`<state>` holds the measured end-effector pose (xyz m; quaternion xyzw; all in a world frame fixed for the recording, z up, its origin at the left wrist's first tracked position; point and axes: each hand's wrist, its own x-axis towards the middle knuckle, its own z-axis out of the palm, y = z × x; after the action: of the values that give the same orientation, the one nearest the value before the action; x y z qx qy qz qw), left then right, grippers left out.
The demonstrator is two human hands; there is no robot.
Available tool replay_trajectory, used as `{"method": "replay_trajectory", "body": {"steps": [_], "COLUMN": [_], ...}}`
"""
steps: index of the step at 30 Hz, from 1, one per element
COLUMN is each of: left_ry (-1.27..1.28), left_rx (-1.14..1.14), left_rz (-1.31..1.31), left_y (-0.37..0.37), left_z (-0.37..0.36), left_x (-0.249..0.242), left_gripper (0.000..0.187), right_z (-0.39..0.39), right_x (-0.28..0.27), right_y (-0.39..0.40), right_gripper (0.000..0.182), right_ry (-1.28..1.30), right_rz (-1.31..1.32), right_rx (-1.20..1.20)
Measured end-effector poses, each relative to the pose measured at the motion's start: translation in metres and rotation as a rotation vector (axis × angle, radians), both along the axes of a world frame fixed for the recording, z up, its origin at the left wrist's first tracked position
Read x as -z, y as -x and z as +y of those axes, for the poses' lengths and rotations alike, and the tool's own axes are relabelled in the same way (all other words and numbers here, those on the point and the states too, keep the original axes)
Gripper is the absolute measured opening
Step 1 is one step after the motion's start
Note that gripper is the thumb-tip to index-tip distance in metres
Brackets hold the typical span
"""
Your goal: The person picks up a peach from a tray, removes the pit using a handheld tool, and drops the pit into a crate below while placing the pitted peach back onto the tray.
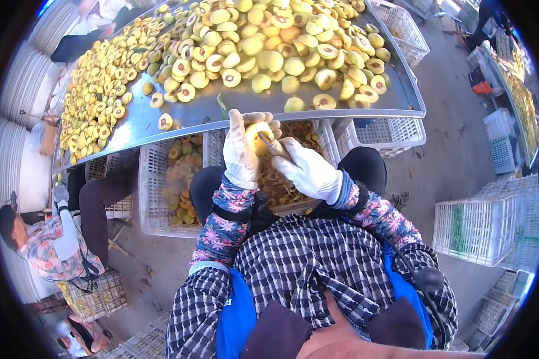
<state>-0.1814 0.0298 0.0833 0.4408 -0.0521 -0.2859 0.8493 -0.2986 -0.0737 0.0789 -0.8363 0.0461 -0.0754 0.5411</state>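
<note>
My left hand (244, 149), in a whitish glove, is closed around a yellow peach half (259, 139) in front of the table edge. My right hand (308, 169), gloved in white, grips a small pitting tool (269, 141); its end meets the cut face of the peach half. The exact shape of the tool's tip is hidden in the fruit. Just beyond my hands, halved yellow peaches (269, 60), several showing brown pits, are heaped on the metal table (209, 107). Below my hands stands a crate of brown pits and scraps (287, 185).
A crate of peaches (182, 179) stands left of my knees. White crates (476, 230) are stacked at right, and another crate (389, 134) sits under the table's right end. A co-worker (54, 239) sits at left beside the same table. The table's raised metal rim (341, 113) runs before me.
</note>
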Motion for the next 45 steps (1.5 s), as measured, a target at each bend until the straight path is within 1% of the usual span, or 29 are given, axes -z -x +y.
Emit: {"method": "replay_trajectory", "body": {"steps": [2,4,7,8,10,11,13,14,15,16,17,18,20,23,24,25,26,28,30,34,36,37,38,40,41,42,43,44,45], "left_ry": [-0.032,-0.040,-0.047,-0.074,-0.100,-0.117,-0.218,-0.418,-0.986,-1.375,-1.551,-1.725,-1.591,-1.273,-1.219,-1.270,-1.148,-1.260,-1.407,-1.382,-1.230,-1.144,-0.849,-0.261,-0.147,-0.029,-0.020,-0.039,-0.004], "left_rx": [-0.032,-0.032,0.001,0.003,0.004,-0.023,-0.038,-0.078,-0.104,-0.055,0.027,-0.019,-0.040,0.158,0.239,0.309,0.392,0.538,0.494,0.549,0.463,0.367,0.386,0.428,0.373,0.309,0.302,0.296,0.336], "left_rz": [-0.026,-0.035,-0.024,-0.029,-0.036,-0.122,-0.317,-0.502,-0.990,-1.131,-1.110,-1.111,-1.241,-1.133,-1.153,-1.223,-1.201,-1.168,-1.144,-1.141,-1.014,-0.915,-0.589,-0.181,0.006,0.193,0.144,0.205,0.185], "left_y": [0.000,-0.001,-0.001,-0.001,-0.003,-0.007,-0.022,-0.032,-0.042,-0.060,-0.078,-0.088,-0.104,-0.097,-0.096,-0.083,-0.082,-0.075,-0.068,-0.083,-0.092,-0.098,-0.104,-0.112,-0.106,-0.090,-0.080,-0.069,-0.063], "left_z": [-0.003,-0.004,-0.004,-0.003,0.001,0.005,0.020,0.034,0.049,0.066,0.082,0.091,0.087,0.018,-0.009,-0.037,-0.061,-0.102,-0.127,-0.135,-0.126,-0.120,-0.113,-0.088,-0.078,-0.065,-0.054,-0.048,-0.041], "left_x": [0.003,0.007,0.008,0.005,0.003,0.003,0.008,0.007,-0.015,-0.016,-0.012,-0.006,0.002,-0.004,0.005,-0.003,0.014,0.031,0.048,0.060,0.059,0.064,0.069,0.060,0.053,0.033,0.027,0.018,0.021], "left_gripper": [0.056,0.057,0.056,0.055,0.053,0.051,0.044,0.038,0.034,0.033,0.036,0.039,0.043,0.046,0.046,0.048,0.051,0.062,0.068,0.077,0.074,0.064,0.046,0.032,0.031,0.031,0.034,0.035,0.037], "right_z": [0.004,0.007,0.002,0.000,-0.008,-0.011,-0.022,-0.029,-0.032,-0.033,-0.037,-0.038,-0.044,-0.043,-0.043,-0.039,-0.038,-0.037,-0.037,-0.039,-0.041,-0.043,-0.045,-0.045,-0.044,-0.042,-0.041,-0.039,-0.038], "right_x": [0.010,0.012,0.003,-0.001,-0.007,-0.007,0.005,0.016,0.002,-0.011,-0.010,-0.005,0.010,0.020,0.022,0.006,0.007,0.012,0.005,0.016,0.016,0.016,0.016,0.013,0.005,-0.002,0.002,-0.002,0.000], "right_y": [-0.003,0.000,0.008,0.013,0.023,0.030,0.044,0.051,0.056,0.061,0.066,0.071,0.074,0.071,0.067,0.063,0.062,0.061,0.063,0.068,0.069,0.070,0.070,0.065,0.060,0.055,0.047,0.040,0.031], "right_gripper": [0.031,0.030,0.029,0.029,0.028,0.030,0.029,0.028,0.027,0.027,0.027,0.027,0.029,0.032,0.033,0.032,0.032,0.030,0.029,0.032,0.034,0.034,0.034,0.035,0.035,0.035,0.036,0.037,0.037], "right_ry": [0.096,0.087,0.348,0.346,0.509,0.618,0.703,0.736,0.742,0.739,0.709,0.704,0.641,0.604,0.589,0.602,0.608,0.565,0.576,0.548,0.513,0.514,0.492,0.380,0.332,0.284,0.249,0.213,0.244], "right_rz": [0.015,-0.002,-0.171,-0.169,-0.061,0.049,0.097,0.105,0.226,0.346,0.382,0.382,0.362,0.294,0.267,0.356,0.355,0.327,0.365,0.401,0.342,0.338,0.260,0.121,0.109,0.100,0.057,-0.017,-0.103], "right_rx": [0.031,0.012,0.003,0.007,-0.077,-0.086,-0.108,-0.129,-0.139,-0.146,-0.143,-0.135,-0.110,-0.094,-0.099,-0.111,-0.103,-0.119,-0.121,-0.115,-0.103,-0.101,-0.051,0.017,0.060,0.099,0.131,0.166,0.191]}}
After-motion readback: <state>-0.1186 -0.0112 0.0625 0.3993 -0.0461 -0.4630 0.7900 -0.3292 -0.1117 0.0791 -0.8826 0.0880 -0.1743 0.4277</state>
